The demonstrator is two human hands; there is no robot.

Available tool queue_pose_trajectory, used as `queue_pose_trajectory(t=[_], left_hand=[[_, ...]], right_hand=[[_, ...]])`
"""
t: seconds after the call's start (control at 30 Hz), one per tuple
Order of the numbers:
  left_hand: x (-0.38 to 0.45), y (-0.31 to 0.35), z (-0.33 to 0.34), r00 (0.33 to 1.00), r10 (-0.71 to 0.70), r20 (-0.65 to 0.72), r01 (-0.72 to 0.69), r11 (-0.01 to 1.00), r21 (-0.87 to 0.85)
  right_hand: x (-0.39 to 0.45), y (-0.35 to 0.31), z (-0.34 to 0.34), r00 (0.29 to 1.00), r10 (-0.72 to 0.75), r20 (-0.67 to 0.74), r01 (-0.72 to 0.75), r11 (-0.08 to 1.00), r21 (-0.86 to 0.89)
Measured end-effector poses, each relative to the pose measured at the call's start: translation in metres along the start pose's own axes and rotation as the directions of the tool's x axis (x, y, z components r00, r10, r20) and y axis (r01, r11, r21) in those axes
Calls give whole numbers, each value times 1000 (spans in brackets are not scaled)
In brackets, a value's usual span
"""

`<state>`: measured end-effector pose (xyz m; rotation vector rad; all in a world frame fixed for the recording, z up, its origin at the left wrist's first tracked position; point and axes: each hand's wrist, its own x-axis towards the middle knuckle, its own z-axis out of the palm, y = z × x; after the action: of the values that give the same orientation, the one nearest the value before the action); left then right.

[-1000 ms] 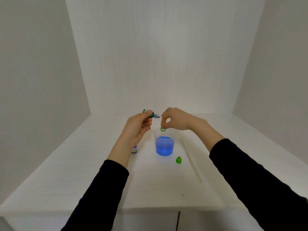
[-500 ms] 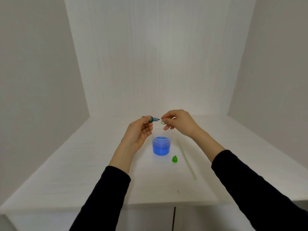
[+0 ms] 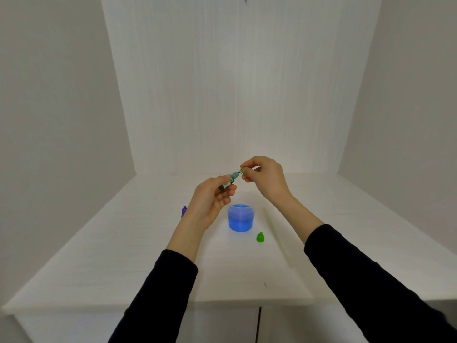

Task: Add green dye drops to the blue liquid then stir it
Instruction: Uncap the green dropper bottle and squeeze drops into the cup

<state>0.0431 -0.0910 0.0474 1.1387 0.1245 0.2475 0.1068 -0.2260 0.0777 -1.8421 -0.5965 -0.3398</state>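
Note:
A clear plastic cup (image 3: 241,217) with blue liquid stands on the white table (image 3: 148,256). Above and behind it my left hand (image 3: 210,201) holds a small green dye bottle (image 3: 228,181), tilted with its tip pointing up and right. My right hand (image 3: 265,180) pinches a small green ring (image 3: 241,170) right at the bottle's tip. The bottle's green cap (image 3: 260,237) sits on the table just right of the cup. A thin pale stirring stick (image 3: 278,240) lies on the table to the right of the cap.
A small purple-capped bottle (image 3: 184,211) stands behind my left wrist, mostly hidden. White walls close in the table at the back and on both sides. The table's front edge runs near the bottom of the view.
Both hands have risen above the cup. My right hand has brought the green ring from over the cup's rim up to the bottle's tip. The camera view has tilted upward.

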Motion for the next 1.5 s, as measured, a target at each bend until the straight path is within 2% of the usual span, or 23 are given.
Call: queue_pose_trajectory(t=[0.3, 0.5, 0.8, 0.97, 1.07, 1.2, 1.3, 1.4, 1.5], left_hand=[[2, -5, 3, 995, 70, -67, -69, 998, 6], [0, -7, 6, 990, 124, -65, -120, 991, 64], [1, -8, 11, 982, 163, -96, -152, 982, 111], [-2, -8, 10, 985, 173, -30, -168, 979, 117], [-3, -7, 10, 987, 163, -6, -162, 980, 117], [-3, -5, 14, 994, 103, -42, -100, 993, 57], [-3, -3, 16, 998, 55, -28, -53, 997, 63], [-2, -2, 16, 998, 46, -37, -37, 974, 223], [0, -4, 15, 994, 103, -34, -85, 934, 347]], right_hand=[[-5, -6, 6, 995, -29, 93, 30, 1000, -6], [-5, -1, 2, 984, 58, 169, -112, 937, 332], [-2, 4, -2, 960, 178, 217, -255, 875, 411], [-1, 1, -5, 936, 241, 256, -329, 858, 395], [-1, 1, -7, 909, 301, 288, -404, 806, 433], [1, 3, -11, 869, 354, 346, -488, 729, 480], [0, 6, -15, 861, 368, 351, -500, 739, 452], [-2, 7, -15, 894, 330, 304, -409, 877, 253], [-4, 10, -13, 921, 279, 271, -319, 941, 117]])
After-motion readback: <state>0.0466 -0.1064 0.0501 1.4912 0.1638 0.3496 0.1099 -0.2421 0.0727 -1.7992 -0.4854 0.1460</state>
